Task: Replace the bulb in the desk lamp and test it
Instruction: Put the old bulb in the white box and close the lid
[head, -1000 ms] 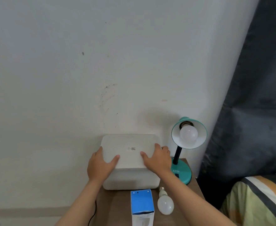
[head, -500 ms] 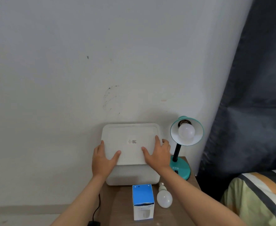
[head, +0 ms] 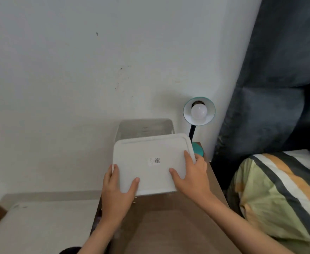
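Observation:
A teal desk lamp (head: 199,110) stands at the back right of the brown table (head: 178,220), with a white bulb (head: 199,111) in its shade. I hold a flat white lid (head: 150,162) above the table. My left hand (head: 118,191) grips the lid's near left edge and my right hand (head: 192,176) its right edge. Behind the lid the translucent box (head: 145,128) stands uncovered against the wall. The spare bulb and the blue carton are hidden.
A dark curtain (head: 278,79) hangs at the right. A striped pillow (head: 282,195) lies beside the table's right edge. Left of the table, lower down, sits a white surface (head: 40,228). The white wall (head: 77,70) is close behind the box.
The lid has come off the box and moved toward me, held in both hands. My view has tilted down, so the spare bulb and blue carton are no longer seen.

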A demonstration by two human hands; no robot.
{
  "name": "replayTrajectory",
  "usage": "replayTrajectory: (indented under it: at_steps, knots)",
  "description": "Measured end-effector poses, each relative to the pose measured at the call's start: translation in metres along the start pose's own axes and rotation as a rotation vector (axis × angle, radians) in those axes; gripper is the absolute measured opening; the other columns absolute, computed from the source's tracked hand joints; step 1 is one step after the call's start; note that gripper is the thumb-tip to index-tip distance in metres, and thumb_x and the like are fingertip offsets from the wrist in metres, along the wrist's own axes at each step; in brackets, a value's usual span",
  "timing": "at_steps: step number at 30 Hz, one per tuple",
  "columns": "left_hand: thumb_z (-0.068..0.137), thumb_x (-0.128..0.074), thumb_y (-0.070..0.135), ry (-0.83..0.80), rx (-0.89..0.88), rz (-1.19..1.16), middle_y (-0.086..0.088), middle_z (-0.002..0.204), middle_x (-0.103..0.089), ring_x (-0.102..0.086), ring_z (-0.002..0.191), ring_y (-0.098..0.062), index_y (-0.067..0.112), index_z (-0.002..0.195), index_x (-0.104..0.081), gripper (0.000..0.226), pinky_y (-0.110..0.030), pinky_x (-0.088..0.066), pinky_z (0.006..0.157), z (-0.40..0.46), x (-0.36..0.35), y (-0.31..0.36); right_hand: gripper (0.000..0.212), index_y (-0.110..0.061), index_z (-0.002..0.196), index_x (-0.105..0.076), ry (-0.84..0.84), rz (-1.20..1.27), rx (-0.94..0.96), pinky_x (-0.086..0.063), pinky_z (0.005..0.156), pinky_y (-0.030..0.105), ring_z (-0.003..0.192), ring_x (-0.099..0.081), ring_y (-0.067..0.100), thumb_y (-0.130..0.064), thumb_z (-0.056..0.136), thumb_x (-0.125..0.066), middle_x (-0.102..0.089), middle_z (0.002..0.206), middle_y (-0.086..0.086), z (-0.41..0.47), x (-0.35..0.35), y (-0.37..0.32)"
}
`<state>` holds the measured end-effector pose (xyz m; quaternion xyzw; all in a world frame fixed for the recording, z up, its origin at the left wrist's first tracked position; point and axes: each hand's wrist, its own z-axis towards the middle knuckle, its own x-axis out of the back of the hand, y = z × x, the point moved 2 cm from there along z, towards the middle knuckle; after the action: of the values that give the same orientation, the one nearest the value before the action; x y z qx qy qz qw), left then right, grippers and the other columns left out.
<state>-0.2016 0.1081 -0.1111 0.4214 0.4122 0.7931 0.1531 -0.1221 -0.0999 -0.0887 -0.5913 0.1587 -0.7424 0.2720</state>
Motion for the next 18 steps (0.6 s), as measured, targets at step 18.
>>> replayTrajectory:
  at_steps: [18]
  knots:
    - [0.078,-0.065,0.042,-0.398,0.120,0.184,-0.015,0.148,-0.030,-0.027,0.135,-0.028,0.005,0.137,-0.033,0.076,-0.038,-0.027,0.113,-0.145,-0.063,-0.041,0.073,-0.015,0.139,-0.027,-0.269,-0.272,-0.260,-0.032,0.100,0.043,0.116,-0.032,0.034,-0.058,0.083,-0.047,-0.036,0.126,0.017,-0.134,-0.029,0.125]
